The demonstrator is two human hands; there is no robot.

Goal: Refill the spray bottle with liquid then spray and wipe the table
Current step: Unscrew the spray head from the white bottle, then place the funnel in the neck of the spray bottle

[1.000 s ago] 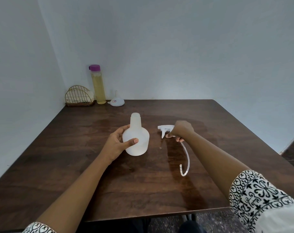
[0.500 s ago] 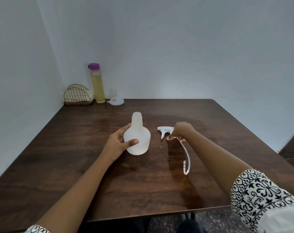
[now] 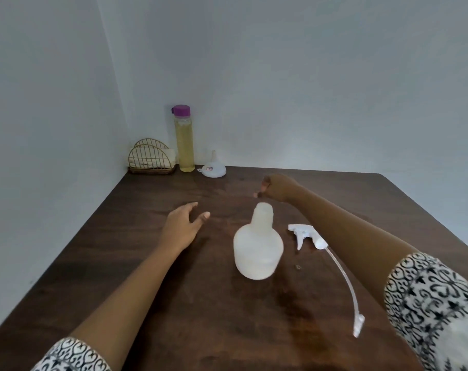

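Observation:
A white translucent spray bottle (image 3: 257,250) stands upright and uncapped in the middle of the dark wooden table (image 3: 152,303). Its white trigger head (image 3: 305,235) lies on the table just to the right, with the long clear dip tube (image 3: 345,285) curving toward me. My left hand (image 3: 183,227) hovers open to the left of the bottle, touching nothing. My right hand (image 3: 277,187) is stretched out beyond the bottle's neck with loosely curled fingers, holding nothing. A tall bottle of yellow liquid with a purple cap (image 3: 184,140) and a white funnel (image 3: 213,168) stand at the far left corner.
A gold wire holder with folded white cloths (image 3: 151,159) sits in the far left corner against the wall. Walls close the left and far sides. A damp patch (image 3: 300,311) darkens the wood near me.
My left hand let go of the spray bottle and moved left. My right hand released the trigger head and reached forward past the bottle. The camera moved closer and left.

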